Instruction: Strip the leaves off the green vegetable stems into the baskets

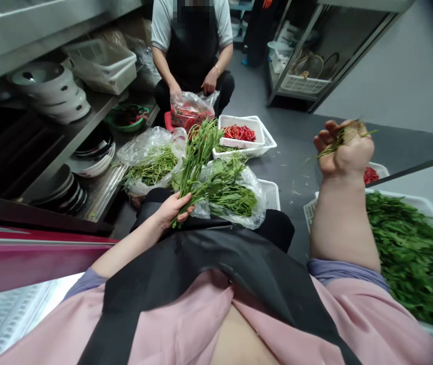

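In the head view, we see the left hand (pixel 174 208) clamped around the lower stems of a leafy green bunch (pixel 200 154), which rises beside an open plastic bag (pixel 261 197) of loose green stems (pixel 235 200). The right hand (pixel 343 152) is held out to the side, with the fingers curled about some thin stem scraps (pixel 353 130); their exact form we cannot make out. The right forearm (pixel 343 223) hides part of a white basket (pixel 425 201) with green leaves (pixel 409 248), and the picture's edge cuts it off. Ahead, a co-worker (pixel 195 50), cut off at the top, has both hands at a clear bag (pixel 212 100) of red chillies. Dark marks on the stacked white bowls (pixel 62 96) are too small for us to read.
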Demonstrator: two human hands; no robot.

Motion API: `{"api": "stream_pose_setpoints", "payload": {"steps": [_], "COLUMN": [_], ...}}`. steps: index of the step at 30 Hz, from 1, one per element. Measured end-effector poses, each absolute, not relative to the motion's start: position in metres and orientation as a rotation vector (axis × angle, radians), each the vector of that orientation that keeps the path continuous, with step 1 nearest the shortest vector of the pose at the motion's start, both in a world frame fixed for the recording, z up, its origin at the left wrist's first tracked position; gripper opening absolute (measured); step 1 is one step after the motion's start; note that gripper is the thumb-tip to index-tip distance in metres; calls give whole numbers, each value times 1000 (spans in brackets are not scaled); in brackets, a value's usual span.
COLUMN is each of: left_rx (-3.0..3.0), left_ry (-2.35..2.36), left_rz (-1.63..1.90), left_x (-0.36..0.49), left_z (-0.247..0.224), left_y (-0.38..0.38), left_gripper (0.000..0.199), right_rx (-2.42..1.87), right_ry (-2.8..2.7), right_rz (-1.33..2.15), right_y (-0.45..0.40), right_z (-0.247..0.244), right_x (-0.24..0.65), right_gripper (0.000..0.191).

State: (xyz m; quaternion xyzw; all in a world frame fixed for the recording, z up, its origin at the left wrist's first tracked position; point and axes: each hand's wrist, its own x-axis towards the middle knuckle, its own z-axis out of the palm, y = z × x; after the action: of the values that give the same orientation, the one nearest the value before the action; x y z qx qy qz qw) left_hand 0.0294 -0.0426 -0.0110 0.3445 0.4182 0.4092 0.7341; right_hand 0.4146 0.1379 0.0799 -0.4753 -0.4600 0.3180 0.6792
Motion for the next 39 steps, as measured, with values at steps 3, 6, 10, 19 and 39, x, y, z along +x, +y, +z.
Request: {"api": "stream_pose_setpoints", "payload": {"steps": [3, 6, 10, 19, 39], "left_rx": [768, 802, 874, 952, 689], "left_ry": [898, 912, 967, 1075, 802], "left_rz": [891, 880, 873, 844, 913], "left_x": [27, 26, 25, 25, 16], "left_z": [-13, -14, -10, -3, -20], "left_y": [-43, -43, -43, -46, -43], "left_gripper": [52, 54, 52, 45, 41], "right_rx": [-1006, -964, -974, -876, -1376], "right_ry": [-1084, -1308, -1758, -3102, -1052], "right_rz": [951, 1118, 967, 246, 391], "right_y": [123, 103, 79, 84, 156], "right_z": [91, 102, 108, 101, 67], "right_x": [393, 362, 313, 251, 355], "right_gripper": [20, 12, 10, 31, 17]}}
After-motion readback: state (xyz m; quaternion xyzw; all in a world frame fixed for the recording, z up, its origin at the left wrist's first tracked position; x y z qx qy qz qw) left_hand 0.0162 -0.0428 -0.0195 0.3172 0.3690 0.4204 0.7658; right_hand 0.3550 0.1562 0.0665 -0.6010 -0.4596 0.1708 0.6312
